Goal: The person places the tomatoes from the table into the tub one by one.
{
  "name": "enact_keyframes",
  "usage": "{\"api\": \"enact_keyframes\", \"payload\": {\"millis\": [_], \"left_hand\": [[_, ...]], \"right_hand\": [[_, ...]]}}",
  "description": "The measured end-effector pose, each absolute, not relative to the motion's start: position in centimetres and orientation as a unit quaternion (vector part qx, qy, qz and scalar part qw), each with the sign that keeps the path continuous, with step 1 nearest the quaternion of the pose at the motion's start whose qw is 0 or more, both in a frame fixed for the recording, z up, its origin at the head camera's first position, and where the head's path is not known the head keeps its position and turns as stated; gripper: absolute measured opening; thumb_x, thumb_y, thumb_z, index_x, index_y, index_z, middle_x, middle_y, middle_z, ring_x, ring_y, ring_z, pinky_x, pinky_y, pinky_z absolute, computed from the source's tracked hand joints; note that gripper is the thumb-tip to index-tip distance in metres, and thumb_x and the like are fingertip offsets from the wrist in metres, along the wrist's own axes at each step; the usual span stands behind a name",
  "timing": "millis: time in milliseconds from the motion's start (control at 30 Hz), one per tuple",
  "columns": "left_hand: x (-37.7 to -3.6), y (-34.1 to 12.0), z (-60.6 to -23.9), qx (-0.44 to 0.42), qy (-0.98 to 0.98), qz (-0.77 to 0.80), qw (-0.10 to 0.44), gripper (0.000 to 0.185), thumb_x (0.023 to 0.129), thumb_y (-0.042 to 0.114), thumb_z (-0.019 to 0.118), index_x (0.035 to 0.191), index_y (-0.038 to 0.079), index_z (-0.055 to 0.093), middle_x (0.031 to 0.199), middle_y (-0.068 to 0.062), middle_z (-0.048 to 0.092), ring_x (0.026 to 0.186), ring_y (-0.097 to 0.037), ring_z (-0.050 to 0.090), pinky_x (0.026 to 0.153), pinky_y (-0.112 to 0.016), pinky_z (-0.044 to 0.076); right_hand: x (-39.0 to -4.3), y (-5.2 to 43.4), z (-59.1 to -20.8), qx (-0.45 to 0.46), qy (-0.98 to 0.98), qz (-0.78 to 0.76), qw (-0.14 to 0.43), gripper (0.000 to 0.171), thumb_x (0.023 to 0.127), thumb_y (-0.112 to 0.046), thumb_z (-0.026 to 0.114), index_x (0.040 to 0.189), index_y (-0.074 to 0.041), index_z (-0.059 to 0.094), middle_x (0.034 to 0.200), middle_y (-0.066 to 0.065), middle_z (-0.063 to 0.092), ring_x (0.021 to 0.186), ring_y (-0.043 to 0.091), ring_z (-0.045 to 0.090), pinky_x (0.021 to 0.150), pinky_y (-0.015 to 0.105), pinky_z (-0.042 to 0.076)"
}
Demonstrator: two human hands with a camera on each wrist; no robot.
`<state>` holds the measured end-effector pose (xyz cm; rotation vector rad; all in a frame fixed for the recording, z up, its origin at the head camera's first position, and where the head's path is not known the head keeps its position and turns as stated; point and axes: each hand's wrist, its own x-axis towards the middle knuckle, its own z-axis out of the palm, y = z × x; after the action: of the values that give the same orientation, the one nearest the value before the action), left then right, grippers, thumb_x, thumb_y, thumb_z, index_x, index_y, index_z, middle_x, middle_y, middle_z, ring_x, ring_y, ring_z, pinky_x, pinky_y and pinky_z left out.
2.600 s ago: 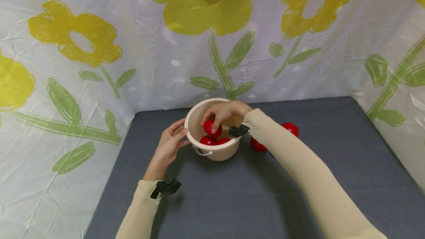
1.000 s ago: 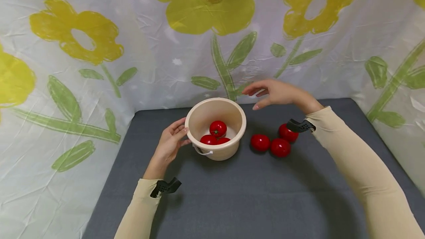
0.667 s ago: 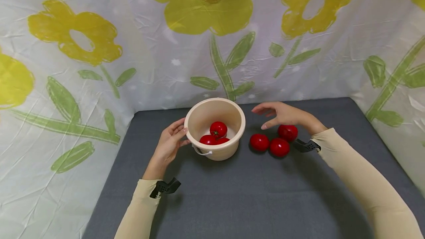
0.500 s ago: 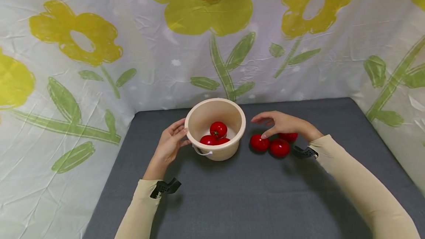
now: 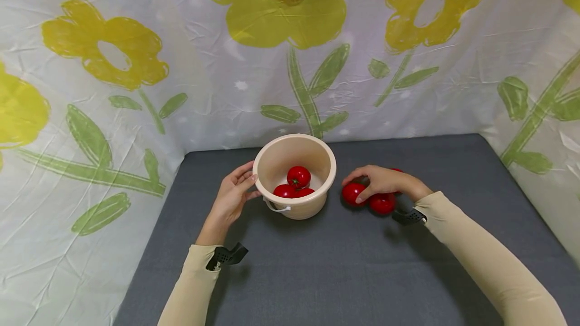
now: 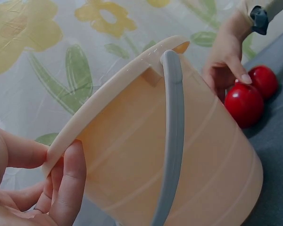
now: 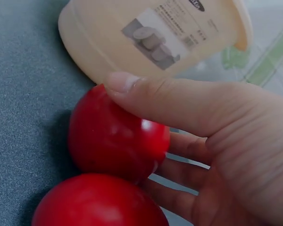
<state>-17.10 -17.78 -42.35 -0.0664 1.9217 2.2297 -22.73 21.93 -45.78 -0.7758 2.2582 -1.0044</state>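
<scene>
I work in a staged recording corner, not a lived-in room. A thin white sheet [image 5: 217, 89] printed with big yellow flowers and green leaves hangs creased behind and on both sides, hiding any walls. My tabletop [image 5: 317, 265] is covered in plain grey felt-like cloth that meets the sheet at its edges. Black clips [image 5: 226, 255] sit at my cuffs. A plastic bucket [image 5: 312, 205] with a shop label and tomatoes [image 5: 382, 204] are the only props.
</scene>
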Motion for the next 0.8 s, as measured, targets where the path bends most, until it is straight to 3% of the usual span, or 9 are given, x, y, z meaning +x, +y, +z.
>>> {"api": "enact_keyframes", "payload": {"millis": [100, 400, 667, 800], "left_hand": [[-17.06, -17.77, -42.33, -0.024, 0.649, 0.754, 0.099, 0.055, 0.098, 0.006, 0.059, 0.149, 0.003, 0.039, 0.103, 0.000, 0.057, 0.085, -0.006, 0.061, 0.067, -0.022, 0.059], [-17.15, -17.70, -42.39, -0.027, 0.652, 0.751, 0.098, 0.052, 0.099, 0.004, 0.057, 0.148, 0.004, 0.040, 0.104, 0.000, 0.056, 0.088, -0.008, 0.061, 0.067, -0.022, 0.059], [-17.18, -17.68, -42.42, -0.027, 0.650, 0.753, 0.098, 0.053, 0.099, 0.003, 0.057, 0.148, 0.003, 0.040, 0.103, 0.000, 0.056, 0.088, -0.008, 0.061, 0.067, -0.023, 0.059], [-17.26, -17.68, -42.47, -0.029, 0.651, 0.752, 0.096, 0.052, 0.099, 0.003, 0.056, 0.148, 0.003, 0.040, 0.105, -0.001, 0.056, 0.090, -0.010, 0.061, 0.067, -0.023, 0.059]], "right_hand": [[-22.64, 21.82, -45.76, -0.283, 0.843, -0.367, 0.272, 0.054, 0.078, -0.024, 0.084, 0.128, -0.018, 0.065, 0.130, 0.004, 0.065, 0.120, 0.024, 0.057, 0.101, 0.041, 0.047], [-22.56, 21.84, -45.69, -0.281, 0.848, -0.365, 0.262, 0.052, 0.078, -0.024, 0.085, 0.126, -0.019, 0.067, 0.128, 0.004, 0.066, 0.118, 0.025, 0.058, 0.101, 0.048, 0.048], [-22.70, 22.06, -45.68, -0.289, 0.848, -0.367, 0.249, 0.042, 0.081, -0.022, 0.082, 0.121, -0.018, 0.070, 0.123, 0.004, 0.069, 0.117, 0.025, 0.059, 0.097, 0.043, 0.052], [-22.74, 21.82, -45.73, -0.295, 0.843, -0.357, 0.272, 0.048, 0.080, -0.024, 0.082, 0.126, -0.017, 0.067, 0.126, 0.004, 0.067, 0.119, 0.025, 0.057, 0.099, 0.044, 0.050]]}}
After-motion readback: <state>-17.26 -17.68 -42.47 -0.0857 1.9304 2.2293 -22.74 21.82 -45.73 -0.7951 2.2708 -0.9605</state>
